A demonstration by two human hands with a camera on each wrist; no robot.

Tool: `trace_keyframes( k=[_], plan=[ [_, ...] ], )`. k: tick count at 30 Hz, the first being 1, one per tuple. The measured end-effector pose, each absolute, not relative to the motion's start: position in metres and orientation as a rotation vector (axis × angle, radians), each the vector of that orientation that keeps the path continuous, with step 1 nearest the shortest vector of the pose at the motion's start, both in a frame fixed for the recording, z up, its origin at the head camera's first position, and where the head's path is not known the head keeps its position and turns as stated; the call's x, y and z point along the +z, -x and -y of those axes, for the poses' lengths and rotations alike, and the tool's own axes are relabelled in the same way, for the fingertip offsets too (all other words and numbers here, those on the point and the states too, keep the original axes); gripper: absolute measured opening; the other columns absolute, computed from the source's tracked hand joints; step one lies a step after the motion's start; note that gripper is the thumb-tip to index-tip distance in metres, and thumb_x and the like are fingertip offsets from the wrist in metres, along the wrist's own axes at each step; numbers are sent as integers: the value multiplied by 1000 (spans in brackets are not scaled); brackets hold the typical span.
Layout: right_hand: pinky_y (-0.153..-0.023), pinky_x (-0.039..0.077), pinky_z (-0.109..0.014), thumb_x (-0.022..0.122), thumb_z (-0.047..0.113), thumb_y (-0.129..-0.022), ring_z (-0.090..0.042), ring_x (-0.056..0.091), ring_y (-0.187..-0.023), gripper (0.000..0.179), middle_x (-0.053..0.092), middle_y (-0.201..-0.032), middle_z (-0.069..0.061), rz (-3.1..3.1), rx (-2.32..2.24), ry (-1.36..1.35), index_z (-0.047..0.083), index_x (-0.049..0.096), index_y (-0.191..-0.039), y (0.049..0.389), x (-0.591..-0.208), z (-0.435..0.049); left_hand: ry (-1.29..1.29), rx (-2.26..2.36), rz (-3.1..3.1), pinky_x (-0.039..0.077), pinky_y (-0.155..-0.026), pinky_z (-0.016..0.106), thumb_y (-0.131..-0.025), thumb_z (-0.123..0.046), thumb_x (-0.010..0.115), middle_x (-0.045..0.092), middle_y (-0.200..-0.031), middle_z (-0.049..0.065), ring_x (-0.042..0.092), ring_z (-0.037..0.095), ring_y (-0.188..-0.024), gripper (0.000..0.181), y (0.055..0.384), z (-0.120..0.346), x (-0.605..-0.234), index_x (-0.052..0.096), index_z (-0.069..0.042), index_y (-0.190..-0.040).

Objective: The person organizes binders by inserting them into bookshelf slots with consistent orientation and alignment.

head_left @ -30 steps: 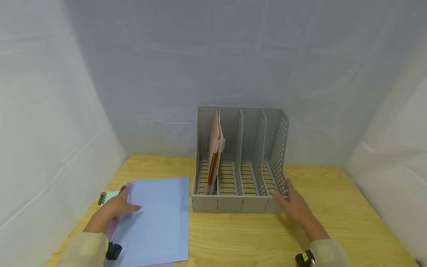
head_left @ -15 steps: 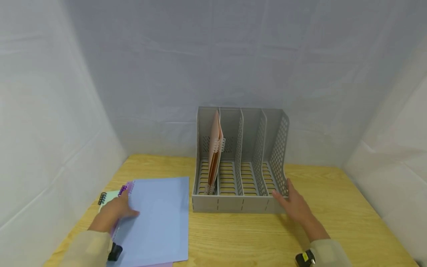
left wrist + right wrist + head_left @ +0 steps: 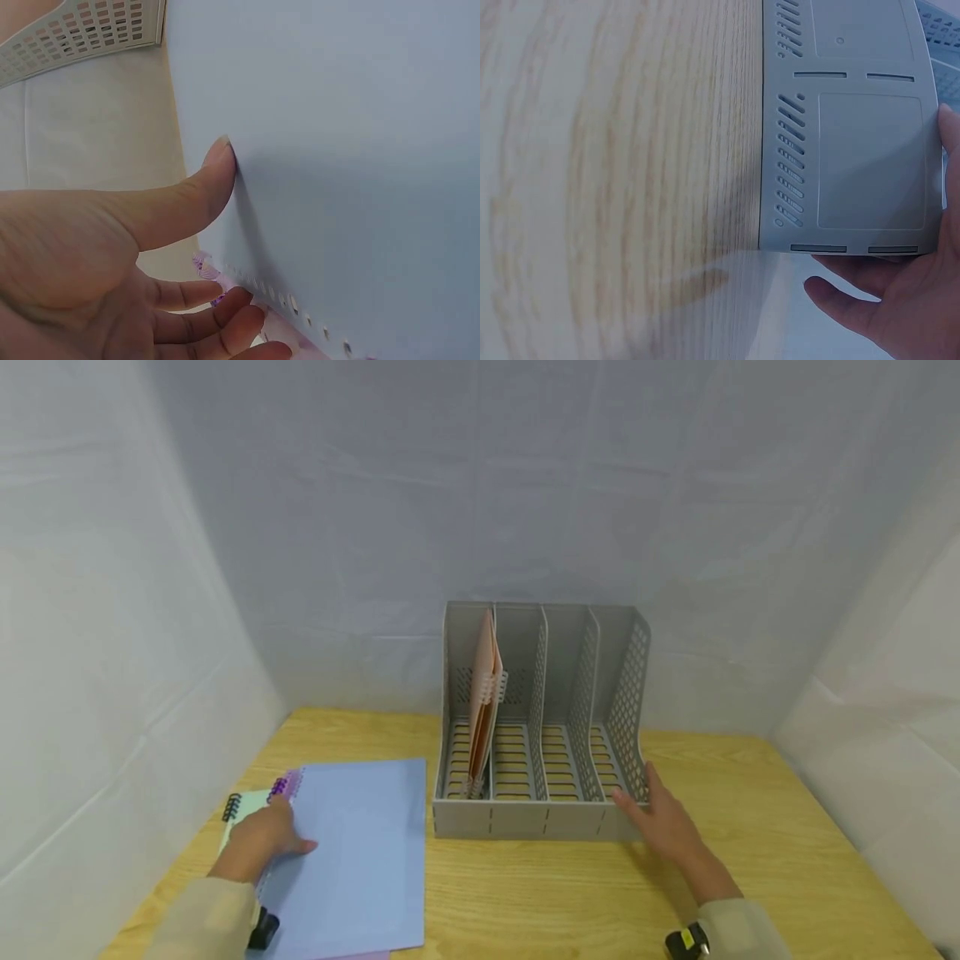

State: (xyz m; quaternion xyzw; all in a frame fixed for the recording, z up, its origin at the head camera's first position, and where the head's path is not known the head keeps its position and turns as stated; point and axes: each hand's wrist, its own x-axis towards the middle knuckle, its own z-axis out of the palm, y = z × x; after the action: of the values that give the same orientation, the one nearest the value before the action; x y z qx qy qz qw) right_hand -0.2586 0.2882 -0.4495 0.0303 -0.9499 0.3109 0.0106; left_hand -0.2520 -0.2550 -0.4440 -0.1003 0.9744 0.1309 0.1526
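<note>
In the head view, my left hand (image 3: pixel 262 839) is at the bound left edge of a blue spiral notebook (image 3: pixel 360 852). The left wrist view shows the thumb (image 3: pixel 221 169) on the blue cover and the other fingers (image 3: pixel 225 322) curled at its punched edge, so the notebook's edge lies between them. A purple notebook (image 3: pixel 291 783) and a green notebook (image 3: pixel 243 804) stick out underneath. My right hand (image 3: pixel 663 822) grips the front right corner of a grey file rack (image 3: pixel 517 820), thumb over the front rim. Some fingers are hidden in each view.
Salmon-pink ring-bound notebooks (image 3: pixel 483 681) stand, slightly leaning, in the rack's leftmost slot. Perforated dividers part the slots. The wooden table (image 3: pixel 495 902) meets white sheeting (image 3: pixel 360 672) at the back and on both sides.
My left hand has slid slightly toward the near side along the notebook's edge, uncovering more of the purple coil. The right hand and the rack have stayed in place.
</note>
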Motion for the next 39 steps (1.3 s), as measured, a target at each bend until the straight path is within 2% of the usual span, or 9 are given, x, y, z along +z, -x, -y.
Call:
trace_keyframes(
  k=[7,17,24,31,39],
  plan=[
    [-108,22,-65,39,58,-99,-55,23,-135,92,15,-153,-35,2958,965,-98,-6,0,-152,258,-449,-288,339,409,-2746,48,-87,60,-75,-43,81,47,-119,45,54,53,-105,106,253,252,-447,26,28,-130],
    [-109,21,-65,38,59,-99,-55,22,-135,92,14,-153,-35,2955,972,-105,-7,0,-152,259,-450,-288,295,406,-2765,51,-82,56,-73,-44,82,56,-103,38,61,41,-89,94,251,255,-447,40,27,-118],
    [-108,21,-65,39,57,-99,-55,22,-135,91,15,-152,-35,2945,984,-105,-6,0,-152,258,-449,-287,286,445,-2790,51,-83,56,-74,-43,83,53,-105,42,59,48,-94,102,248,255,-444,30,30,-121],
    [-109,20,-65,40,53,-100,-54,21,-137,89,14,-153,-34,2944,1008,-99,-6,-1,-152,257,-448,-288,316,519,-2759,50,-85,57,-78,-40,81,49,-109,46,56,52,-100,104,248,254,-441,19,29,-125],
    [-109,20,-65,38,57,-99,-54,21,-136,91,13,-153,-34,2971,1010,-100,-5,-2,-152,255,-445,-286,338,541,-2737,50,-84,56,-80,-40,80,47,-110,47,55,54,-102,108,246,255,-443,11,28,-128]
  ],
)
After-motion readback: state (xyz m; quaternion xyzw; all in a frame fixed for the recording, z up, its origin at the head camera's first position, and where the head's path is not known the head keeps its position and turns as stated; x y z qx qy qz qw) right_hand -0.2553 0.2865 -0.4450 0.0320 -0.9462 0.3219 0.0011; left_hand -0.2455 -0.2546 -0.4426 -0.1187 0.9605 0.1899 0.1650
